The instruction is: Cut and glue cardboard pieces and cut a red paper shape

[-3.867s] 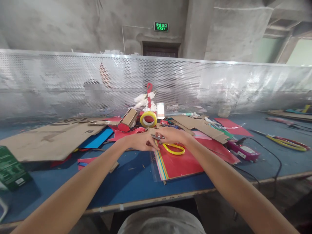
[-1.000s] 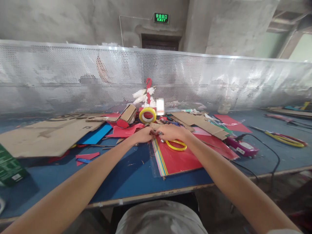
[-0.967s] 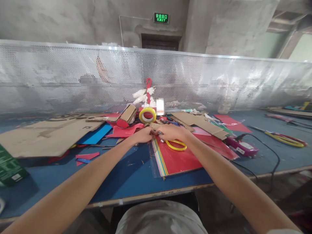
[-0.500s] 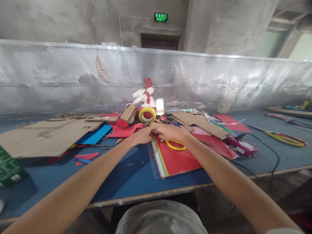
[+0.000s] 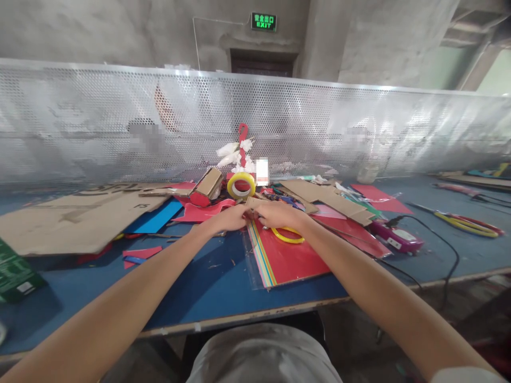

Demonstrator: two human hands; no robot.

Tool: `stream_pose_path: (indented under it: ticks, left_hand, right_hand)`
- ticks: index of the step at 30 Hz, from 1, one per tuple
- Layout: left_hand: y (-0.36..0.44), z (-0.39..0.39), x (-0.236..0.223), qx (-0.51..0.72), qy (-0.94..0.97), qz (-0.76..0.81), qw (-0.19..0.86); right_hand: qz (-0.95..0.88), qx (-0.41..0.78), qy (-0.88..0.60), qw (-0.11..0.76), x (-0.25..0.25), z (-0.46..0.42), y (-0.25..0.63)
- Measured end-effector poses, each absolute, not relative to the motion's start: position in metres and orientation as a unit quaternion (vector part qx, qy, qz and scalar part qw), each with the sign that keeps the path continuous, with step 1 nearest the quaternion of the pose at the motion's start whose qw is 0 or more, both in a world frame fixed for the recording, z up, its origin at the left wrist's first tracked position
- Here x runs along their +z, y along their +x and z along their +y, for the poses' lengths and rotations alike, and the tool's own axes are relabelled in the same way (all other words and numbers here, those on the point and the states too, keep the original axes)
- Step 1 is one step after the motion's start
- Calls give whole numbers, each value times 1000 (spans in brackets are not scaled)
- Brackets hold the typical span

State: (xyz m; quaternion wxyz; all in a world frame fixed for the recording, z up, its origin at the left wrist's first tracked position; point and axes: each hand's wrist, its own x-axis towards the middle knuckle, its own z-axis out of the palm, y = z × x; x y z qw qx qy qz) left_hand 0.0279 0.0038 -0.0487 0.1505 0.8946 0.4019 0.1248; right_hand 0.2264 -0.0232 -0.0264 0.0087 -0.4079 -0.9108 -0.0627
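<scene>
My left hand and my right hand meet at the middle of the table, fingers pinched together. Between and just beyond them shows a small piece of brown cardboard, gripped by both hands and partly hidden by the fingers. Under my right hand lies a stack of coloured paper, red on top, in a clear sleeve. A yellow loop handle rests on it, close below my right hand; the rest is covered. A yellow-edged roll of tape stands upright just beyond my fingers.
Flat cardboard spreads on the left, beside a green box. Cardboard strips, a purple power box with a black cable, and yellow-and-red handled shears lie right. A perforated metal screen stands behind the white-flower-decorated red piece.
Both hands stay together on the small cardboard piece, their fingers shifting only slightly. The whole view has moved a little; the things on the table have not moved.
</scene>
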Motion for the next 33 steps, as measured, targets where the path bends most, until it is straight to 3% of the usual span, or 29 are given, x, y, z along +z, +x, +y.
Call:
stream_pose_path:
  ticks: [8,20,28,33]
  left_hand:
    - [25,2,-45,136,888,385,212]
    - [27,-4,-39,106,904,405,84]
    - [28,0,-41,123,885,421,158]
    - [31,-7,-37,109,887,427,135]
  right_hand:
    - [-902,-40,-429,24,-19,-32,230]
    - [-907,-19,-419,41,-19,-27,236]
    - [-904,-12,-426,33,-17,-26,238]
    - [-908,-15,-418,35,-16,-27,239]
